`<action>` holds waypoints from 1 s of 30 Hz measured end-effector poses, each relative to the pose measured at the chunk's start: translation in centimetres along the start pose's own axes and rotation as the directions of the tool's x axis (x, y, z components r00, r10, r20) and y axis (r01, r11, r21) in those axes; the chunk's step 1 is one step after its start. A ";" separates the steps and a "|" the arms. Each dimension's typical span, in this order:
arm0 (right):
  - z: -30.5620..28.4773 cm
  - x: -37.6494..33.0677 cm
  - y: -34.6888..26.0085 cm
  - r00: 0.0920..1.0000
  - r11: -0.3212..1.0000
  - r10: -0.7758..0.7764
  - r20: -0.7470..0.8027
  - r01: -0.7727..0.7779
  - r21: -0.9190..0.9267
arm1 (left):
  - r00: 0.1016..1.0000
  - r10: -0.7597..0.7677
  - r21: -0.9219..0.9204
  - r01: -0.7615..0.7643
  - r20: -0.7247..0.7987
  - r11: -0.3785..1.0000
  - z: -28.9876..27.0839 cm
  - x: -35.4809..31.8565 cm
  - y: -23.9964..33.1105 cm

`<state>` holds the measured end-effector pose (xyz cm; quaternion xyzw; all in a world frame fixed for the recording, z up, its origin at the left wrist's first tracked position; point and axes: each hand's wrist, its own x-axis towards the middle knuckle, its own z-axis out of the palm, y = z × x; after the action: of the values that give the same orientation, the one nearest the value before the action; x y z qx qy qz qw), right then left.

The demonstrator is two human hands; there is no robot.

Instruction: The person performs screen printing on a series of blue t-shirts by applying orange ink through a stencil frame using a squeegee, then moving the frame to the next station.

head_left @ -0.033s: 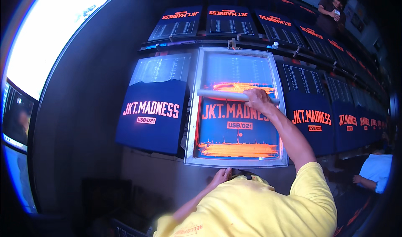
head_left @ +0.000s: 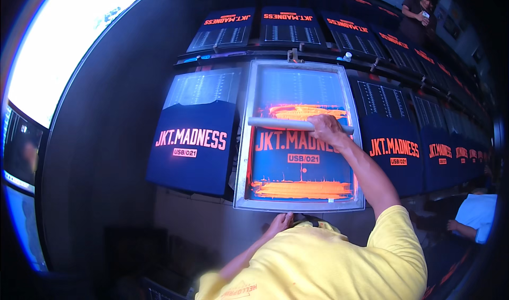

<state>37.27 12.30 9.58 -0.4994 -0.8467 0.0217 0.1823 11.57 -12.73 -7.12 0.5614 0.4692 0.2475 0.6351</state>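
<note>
A screen-printing frame [head_left: 243,157] lies over a dark blue shirt on a board, and orange lettering shows through its mesh. My right hand [head_left: 326,129] is closed around a long grey squeegee [head_left: 281,123] that spans the mesh. Bright orange ink [head_left: 302,111] lies in a thick band just beyond the squeegee. A second ink band [head_left: 302,190] runs along the near end of the mesh. At the frame's near edge, my left hand [head_left: 280,223] is closed on the rim; its fingers are partly hidden.
A printed navy shirt [head_left: 192,146] lies on the board to the left. More printed shirts [head_left: 395,149] line the right side and the far row [head_left: 289,21]. A hinge clamp [head_left: 295,56] holds the frame's far end. A person [head_left: 420,14] with a phone stands at the far right.
The squeegee and my right hand have shifted very slightly toward me. My left hand and the frame stay in place.
</note>
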 end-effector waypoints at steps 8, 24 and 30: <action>0.3 -9.5 -6.3 0.991 0.991 -0.133 0.002 0.133 -0.017 | 0.999 -0.025 -0.069 0.023 -0.040 0.997 0.3 0.2 0.4; -0.9 -3.0 3.8 0.985 0.998 0.050 -0.163 -0.053 -0.017 | 0.987 -0.155 -0.228 0.161 0.044 0.960 -0.1 -0.1 1.0; 0.9 -0.2 7.5 0.983 0.997 -0.035 -0.178 0.022 -0.074 | 0.983 -0.184 -0.093 0.185 0.015 0.978 -0.8 -0.3 0.8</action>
<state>43.33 16.06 7.04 -0.4935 -0.8341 -0.0562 0.2401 10.93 -12.37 -6.18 0.4858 0.5049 0.2076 0.6826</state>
